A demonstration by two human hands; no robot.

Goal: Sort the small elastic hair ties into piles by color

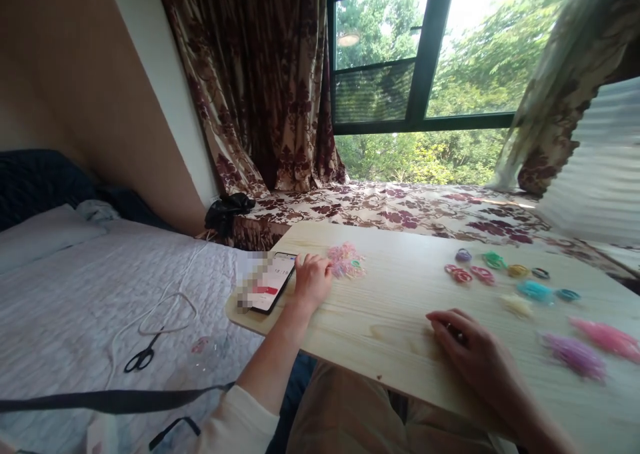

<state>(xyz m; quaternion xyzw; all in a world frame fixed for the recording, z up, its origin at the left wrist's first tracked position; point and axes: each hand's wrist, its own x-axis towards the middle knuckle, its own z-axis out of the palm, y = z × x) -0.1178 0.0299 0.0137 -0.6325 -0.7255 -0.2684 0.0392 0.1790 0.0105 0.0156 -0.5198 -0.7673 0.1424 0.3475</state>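
Observation:
My left hand [313, 281] rests palm down on the pale wooden table between a phone [273, 286] and a loose pile of small pink bands [346, 261]. Its bent fingers are slightly apart, with the pile at their right edge; nothing held shows. My right hand [463, 341] lies near the table's front edge, its fingers curled around something small and dark that I cannot make out. Beyond it sit red bands [459, 275], green bands [494, 261] and a turquoise bundle [535, 291]. Purple bands [575, 356] and pink bands [606, 338] lie farther right.
The table [390, 314] stands over my lap. To its left, a bed [150, 267] bears black scissors [141, 359], a white cable [167, 297], a clear plastic bag [206, 351] and a dark strap [120, 401]. Behind are a patterned window ledge [400, 204] and curtains [295, 81].

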